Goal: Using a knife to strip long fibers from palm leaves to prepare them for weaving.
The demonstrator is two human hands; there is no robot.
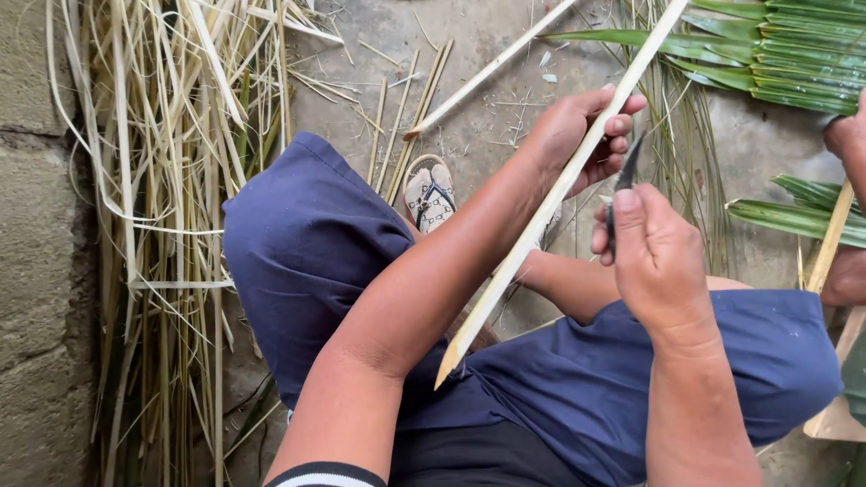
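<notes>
The step in hand looks like paring: the left hand (582, 135) is wrapped around a long, pale, flat-sided palm rib (541, 212) near its upper half, fingers curled over it and thumb beneath, while the right hand (654, 257) is clenched about a small dark-bladed knife (625, 176), the blade tip standing just beside the rib at about two o'clock from the fist. The rib runs on a diagonal from the top edge at one o'clock down to a cut, pointed end over the lap at six o'clock, crossing the left forearm on the way.

As a judgement, the next stroke calls for the blade to meet the rib at a shallow angle and for the left grip to keep it from twisting (a stiff, smooth, fibrous strip will want to roll).

The lap is covered by dark blue cloth shorts (316, 243), soft and creased. At nine o'clock lies a heap of dry, straw-coloured strips (171, 180), thin, curling and tangled, against a rough grey block wall (36, 271). At one to two o'clock are glossy green palm leaflets (794, 50), long and bladed. The grey concrete floor (487, 117) is littered with slivers, and a patterned sandal (430, 194) shows between the knees. Another person's hand (848, 135) enters at three o'clock.
</notes>
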